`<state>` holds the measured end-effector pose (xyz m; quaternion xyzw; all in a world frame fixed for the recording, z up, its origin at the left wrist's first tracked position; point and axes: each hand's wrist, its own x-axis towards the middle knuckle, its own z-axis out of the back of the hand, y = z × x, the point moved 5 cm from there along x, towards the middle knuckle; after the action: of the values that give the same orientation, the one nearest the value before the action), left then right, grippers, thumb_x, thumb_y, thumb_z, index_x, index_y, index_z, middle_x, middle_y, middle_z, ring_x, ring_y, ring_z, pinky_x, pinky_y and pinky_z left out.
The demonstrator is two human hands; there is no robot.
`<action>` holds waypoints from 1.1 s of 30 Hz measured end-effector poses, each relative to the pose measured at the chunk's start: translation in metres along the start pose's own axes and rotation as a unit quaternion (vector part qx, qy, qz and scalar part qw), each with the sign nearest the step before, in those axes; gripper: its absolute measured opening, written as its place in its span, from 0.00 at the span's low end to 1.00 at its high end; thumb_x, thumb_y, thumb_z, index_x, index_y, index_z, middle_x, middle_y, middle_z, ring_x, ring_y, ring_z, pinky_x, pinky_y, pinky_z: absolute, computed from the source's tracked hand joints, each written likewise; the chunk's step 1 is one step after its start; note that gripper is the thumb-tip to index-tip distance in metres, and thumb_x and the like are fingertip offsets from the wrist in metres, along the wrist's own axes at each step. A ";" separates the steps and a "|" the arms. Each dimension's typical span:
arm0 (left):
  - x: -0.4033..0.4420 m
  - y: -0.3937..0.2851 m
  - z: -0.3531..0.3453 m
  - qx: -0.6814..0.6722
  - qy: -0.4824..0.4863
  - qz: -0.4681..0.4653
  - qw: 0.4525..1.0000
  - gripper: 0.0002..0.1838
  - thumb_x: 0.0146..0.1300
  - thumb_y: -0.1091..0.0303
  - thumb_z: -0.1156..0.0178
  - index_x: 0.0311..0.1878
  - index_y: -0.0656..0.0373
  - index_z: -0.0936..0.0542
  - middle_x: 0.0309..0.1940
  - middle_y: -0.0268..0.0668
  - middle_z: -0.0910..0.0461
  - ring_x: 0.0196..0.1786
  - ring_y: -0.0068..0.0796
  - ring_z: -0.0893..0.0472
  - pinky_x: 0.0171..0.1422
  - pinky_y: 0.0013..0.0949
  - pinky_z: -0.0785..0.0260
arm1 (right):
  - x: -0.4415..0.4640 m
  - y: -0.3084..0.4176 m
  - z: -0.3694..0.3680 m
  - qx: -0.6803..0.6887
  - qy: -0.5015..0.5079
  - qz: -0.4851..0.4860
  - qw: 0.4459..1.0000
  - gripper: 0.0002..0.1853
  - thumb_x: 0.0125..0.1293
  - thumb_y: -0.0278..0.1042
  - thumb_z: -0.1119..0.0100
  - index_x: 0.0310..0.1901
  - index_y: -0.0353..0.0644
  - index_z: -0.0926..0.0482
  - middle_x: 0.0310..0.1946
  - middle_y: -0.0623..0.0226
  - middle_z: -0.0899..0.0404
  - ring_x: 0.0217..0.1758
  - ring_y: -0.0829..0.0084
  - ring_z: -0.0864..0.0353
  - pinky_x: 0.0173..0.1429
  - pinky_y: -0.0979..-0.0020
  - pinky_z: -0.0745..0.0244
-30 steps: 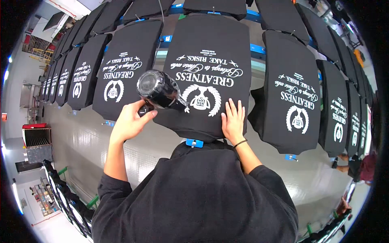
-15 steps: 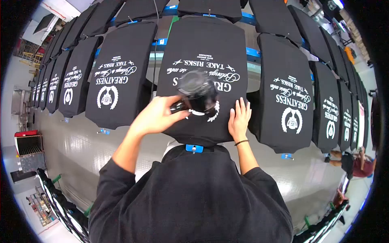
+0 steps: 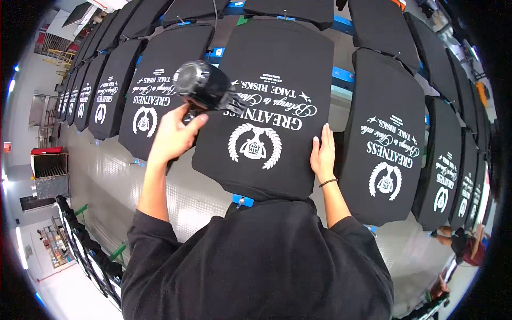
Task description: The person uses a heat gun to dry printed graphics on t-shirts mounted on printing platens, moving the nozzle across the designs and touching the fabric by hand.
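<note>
My left hand [image 3: 175, 132] is wrapped round the handle of a black hair dryer [image 3: 201, 85]. The dryer is raised over the left edge of the middle black T-shirt [image 3: 282, 48], its nozzle pointing right across the lettering. White print on that shirt shows a laurel emblem [image 3: 255, 145] and words such as GREATNESS and TAKE RISKS, upside down to me. Flat fingers of my right hand [image 3: 324, 156] rest along the shirt's right edge. A dark band circles that wrist.
Matching printed shirts lie on boards to the left [image 3: 184, 45] and right [image 3: 384, 80], with further rows behind. A blue bracket [image 3: 242, 200] sits at the near end of the middle board. Another person [image 3: 469, 246] is at far right. Metallic floor [image 3: 106, 170] shows at left.
My left hand has swung the hair dryer leftward, off the emblem to the shirt's left edge. The view has turned slightly; my right hand stays at the right edge.
</note>
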<state>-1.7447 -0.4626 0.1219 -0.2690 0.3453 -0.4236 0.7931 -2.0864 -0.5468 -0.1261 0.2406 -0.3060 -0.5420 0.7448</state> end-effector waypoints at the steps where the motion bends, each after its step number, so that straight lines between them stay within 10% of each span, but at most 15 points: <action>1: -0.001 -0.005 -0.015 0.007 0.013 0.002 1.000 0.24 0.65 0.57 0.33 0.58 0.64 0.19 0.16 0.28 0.25 0.16 0.14 0.27 0.23 0.24 0.34 | 0.002 -0.003 0.002 -0.003 0.007 0.006 1.000 0.30 0.75 0.35 0.48 0.74 0.32 0.39 0.75 0.47 0.38 0.77 0.43 0.39 0.78 0.54 0.43; 10: 0.001 -0.070 -0.101 0.044 0.113 -0.096 0.988 0.24 0.65 0.57 0.35 0.57 0.67 0.19 0.09 0.34 0.30 0.13 0.17 0.30 0.26 0.28 0.36 | 0.014 0.018 0.039 -0.049 -0.042 0.064 0.996 0.25 0.74 0.34 0.48 0.69 0.33 0.32 0.72 0.52 0.34 0.77 0.40 0.42 0.78 0.49 0.46; 26: -0.010 0.033 0.007 0.006 -0.125 0.025 0.992 0.17 0.68 0.61 0.35 0.52 0.63 0.20 0.14 0.24 0.29 0.13 0.14 0.33 0.18 0.26 0.42 | 0.003 0.043 -0.017 -0.163 0.090 0.152 0.971 0.33 0.68 0.51 0.41 0.72 0.48 0.32 0.78 0.51 0.49 0.81 0.39 0.55 0.78 0.35 0.57; 33: 0.031 0.018 -0.013 0.039 -0.084 -0.022 0.995 0.20 0.68 0.58 0.34 0.51 0.67 0.22 0.16 0.28 0.26 0.15 0.16 0.29 0.19 0.26 0.38 | -0.001 0.026 -0.032 -0.159 0.084 0.149 0.972 0.36 0.69 0.50 0.41 0.75 0.49 0.36 0.79 0.51 0.50 0.81 0.39 0.56 0.78 0.37 0.57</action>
<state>-1.7340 -0.4822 0.0910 -0.2797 0.2547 -0.4301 0.8197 -2.0462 -0.5367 -0.1307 0.1153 -0.1848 -0.4447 0.8688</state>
